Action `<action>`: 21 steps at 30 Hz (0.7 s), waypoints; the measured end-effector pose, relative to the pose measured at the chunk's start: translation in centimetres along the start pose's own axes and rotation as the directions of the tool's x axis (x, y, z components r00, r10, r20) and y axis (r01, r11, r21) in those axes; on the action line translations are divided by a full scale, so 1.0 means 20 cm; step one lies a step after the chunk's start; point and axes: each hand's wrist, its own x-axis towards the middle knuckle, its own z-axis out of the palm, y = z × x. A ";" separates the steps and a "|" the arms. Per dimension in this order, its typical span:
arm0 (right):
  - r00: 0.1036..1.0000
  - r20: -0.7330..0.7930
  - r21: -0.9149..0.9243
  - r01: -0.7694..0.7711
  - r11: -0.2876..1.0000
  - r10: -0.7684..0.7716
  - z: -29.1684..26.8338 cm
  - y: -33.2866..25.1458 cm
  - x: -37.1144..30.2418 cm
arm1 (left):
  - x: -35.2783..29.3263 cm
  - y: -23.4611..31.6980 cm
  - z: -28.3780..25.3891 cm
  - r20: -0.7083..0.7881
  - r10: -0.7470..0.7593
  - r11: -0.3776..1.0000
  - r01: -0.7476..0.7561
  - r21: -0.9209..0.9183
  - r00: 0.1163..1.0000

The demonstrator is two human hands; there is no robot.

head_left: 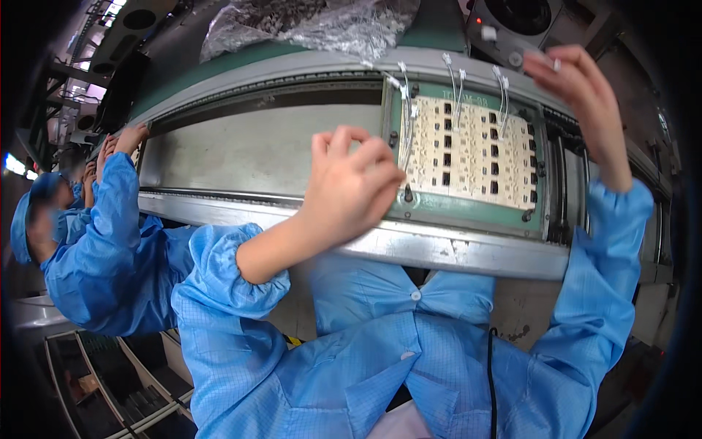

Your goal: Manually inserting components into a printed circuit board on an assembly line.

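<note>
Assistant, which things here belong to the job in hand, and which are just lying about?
Seemingly the job:
- cream board panel, beside the left hand
- green carrier
- white wires
- perhaps the clear plastic bag

Seemingly aside:
- divided rack, lower left
- black cord

Front rail (475, 252): bare metal, glossy, scuffed in spots. Line bed (248, 146): grey, metal-looking, smooth, dull sheen. Fixture plate (468, 210): green, smooth, fairly matt. Circuit panel (472, 168): cream, matt, rough with small parts. Black components (447, 159): plastic-looking. White leads (462, 75): plastic-coated look, smooth. Bag (307, 29): clear plastic film, crinkled, very glossy. Smock (344, 373): blue cloth, fine grid weave, creased, slight sheen. Button (415, 295): pale plastic-looking, smooth. Cord (492, 380): black, smooth.
</note>
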 end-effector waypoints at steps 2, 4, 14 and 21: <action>0.998 0.027 0.001 -0.050 0.999 0.050 0.10 0.02 -0.10 | -0.01 0.03 -0.03 0.064 0.053 0.998 -0.055 0.027 0.997; 0.998 0.001 -0.044 -0.057 0.997 0.057 0.18 -0.02 -0.18 | -0.03 0.03 -0.04 0.071 0.052 0.999 -0.053 0.004 0.996; 0.996 -0.091 -0.493 -0.059 0.868 0.016 0.33 0.02 -0.43 | 0.67 -0.66 -0.05 -0.187 -0.048 0.999 0.051 0.009 0.981; 0.996 -0.063 -0.610 0.011 0.792 -0.063 0.37 0.05 -0.36 | 0.97 -1.45 0.09 0.115 -0.151 0.676 0.188 -0.713 0.982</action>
